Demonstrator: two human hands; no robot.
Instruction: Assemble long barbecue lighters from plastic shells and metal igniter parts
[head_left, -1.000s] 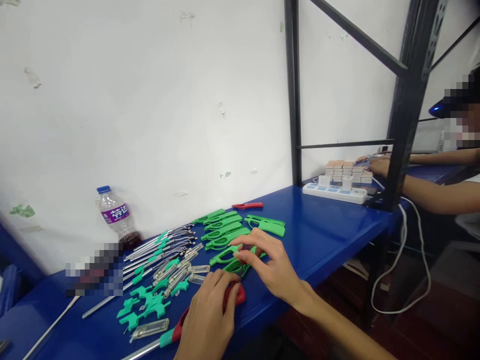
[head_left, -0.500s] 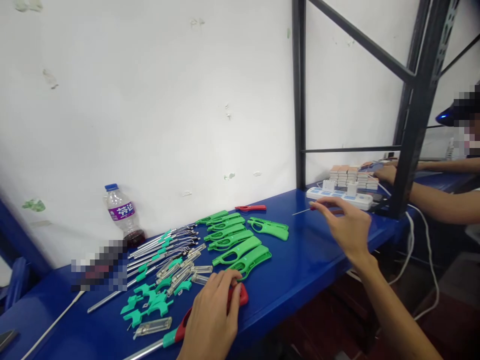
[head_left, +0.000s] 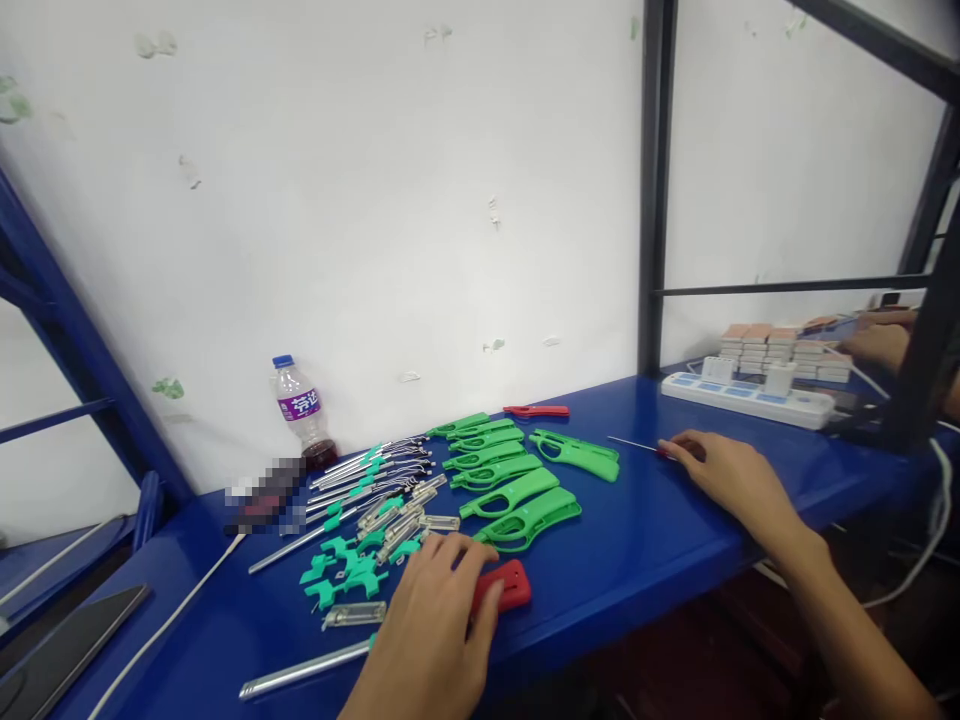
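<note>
My left hand (head_left: 431, 625) is closed round a long-nosed gas lighter with a red handle (head_left: 511, 588); its silver tube (head_left: 307, 668) sticks out to the left, low over the blue table. At the table's right part, my right hand (head_left: 739, 480) pinches a thin screwdriver (head_left: 634, 442) with its shaft pointing left. Green lighter handle halves (head_left: 529, 517) lie in a row beyond the left hand. Nearby are teal plastic pieces (head_left: 352, 572), clear fuel tanks (head_left: 358, 614) and silver tubes with wires (head_left: 300, 546). A separate green half (head_left: 592, 460) lies left of the screwdriver tip.
A slim red piece (head_left: 536, 411) lies near the wall. A drink bottle (head_left: 301, 408) stands at the back left. Behind my right hand are a power strip (head_left: 742, 400) and stacked small boxes (head_left: 780, 350). A dark metal post (head_left: 656, 190) rises there, with a co-worker's hand (head_left: 881, 340) beyond.
My right hand has come down to the tabletop with the screwdriver. The view has swung left, shifting the scene rightward. My left hand keeps its hold on the lighter.
</note>
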